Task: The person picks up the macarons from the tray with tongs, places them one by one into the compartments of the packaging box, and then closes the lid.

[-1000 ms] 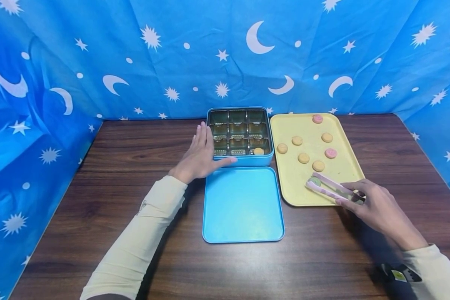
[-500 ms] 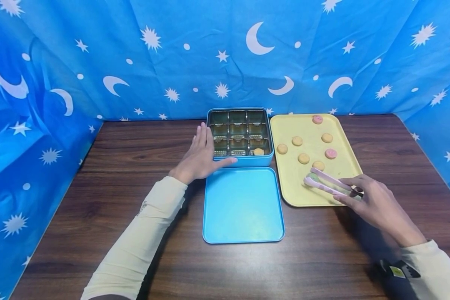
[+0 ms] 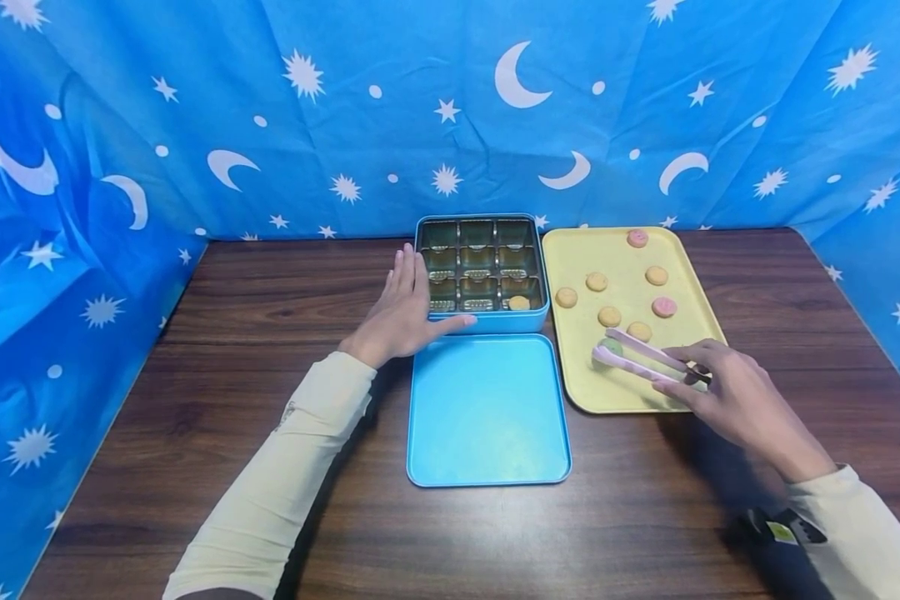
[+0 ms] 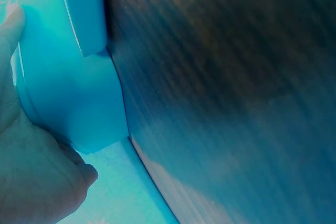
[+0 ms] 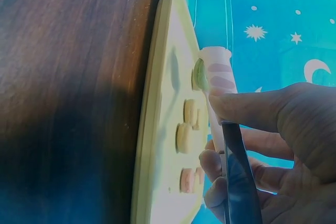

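Note:
In the head view my left hand (image 3: 393,317) lies against the left side of the blue divided tin (image 3: 487,323), fingers straight, thumb along its front edge. One tan cookie (image 3: 520,303) sits in the tin's front right compartment. My right hand (image 3: 738,396) grips pale pink tongs (image 3: 630,366) over the front of the yellow tray (image 3: 592,404). Between the tong tips is a green cookie (image 3: 610,347), its far side partly covered. The right wrist view has the green cookie (image 5: 200,74) above the tray surface, where a shadow falls.
Several tan cookies (image 3: 609,317) and two pink ones (image 3: 663,307) lie on the tray, right of the tin. A blue lid (image 3: 489,412) lies flat in front of the tin. Behind the wooden table (image 3: 270,333) hangs a blue star-and-moon cloth (image 3: 390,125).
My right hand has moved left over the tray with the tongs and the green cookie. The left hand has stayed against the tin.

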Demonstrator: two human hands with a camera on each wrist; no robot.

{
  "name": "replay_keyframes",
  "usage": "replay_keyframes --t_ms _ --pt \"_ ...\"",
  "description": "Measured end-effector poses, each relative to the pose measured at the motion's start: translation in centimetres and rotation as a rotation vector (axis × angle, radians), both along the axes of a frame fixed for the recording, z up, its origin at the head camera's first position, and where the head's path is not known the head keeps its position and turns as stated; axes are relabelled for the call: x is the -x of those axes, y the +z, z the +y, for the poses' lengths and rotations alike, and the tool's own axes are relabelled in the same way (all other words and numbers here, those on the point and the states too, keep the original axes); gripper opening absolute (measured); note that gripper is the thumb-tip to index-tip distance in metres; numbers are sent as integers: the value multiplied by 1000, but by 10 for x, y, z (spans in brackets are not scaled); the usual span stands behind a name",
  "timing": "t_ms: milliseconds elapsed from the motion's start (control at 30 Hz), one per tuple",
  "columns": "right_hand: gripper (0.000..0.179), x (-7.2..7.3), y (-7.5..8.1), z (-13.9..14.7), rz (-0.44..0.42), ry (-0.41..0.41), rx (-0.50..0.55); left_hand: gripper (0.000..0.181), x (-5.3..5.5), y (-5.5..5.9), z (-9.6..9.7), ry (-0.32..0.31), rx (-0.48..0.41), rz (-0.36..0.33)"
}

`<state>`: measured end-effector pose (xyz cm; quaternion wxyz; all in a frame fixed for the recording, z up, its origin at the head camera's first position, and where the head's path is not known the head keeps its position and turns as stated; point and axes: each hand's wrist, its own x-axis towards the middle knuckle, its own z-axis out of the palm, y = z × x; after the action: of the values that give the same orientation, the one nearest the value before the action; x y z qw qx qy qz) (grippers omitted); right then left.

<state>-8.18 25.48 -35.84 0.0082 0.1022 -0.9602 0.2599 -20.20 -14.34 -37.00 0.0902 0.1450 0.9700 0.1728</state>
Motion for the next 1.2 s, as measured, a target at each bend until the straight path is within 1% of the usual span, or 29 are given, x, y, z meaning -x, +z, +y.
replay_keyframes --t_ms 200,500,667,867,1067,1200 --pt "38 2 3 -5 40 27 6 127 -1 2 1 2 -4 -4" --pt "44 9 13 -15 45 55 6 126 0 1 1 0 -13 -15" --pt "43 15 21 -24 56 67 14 126 1 0 0 -3 -8 -7" --pt "41 24 29 -38 86 101 50 126 -1 2 0 2 0 -1" --pt "42 34 34 -55 70 118 58 126 -1 2 0 6 5 -2" --pt "41 41 35 -66 71 125 81 126 -1 2 1 11 8 1"
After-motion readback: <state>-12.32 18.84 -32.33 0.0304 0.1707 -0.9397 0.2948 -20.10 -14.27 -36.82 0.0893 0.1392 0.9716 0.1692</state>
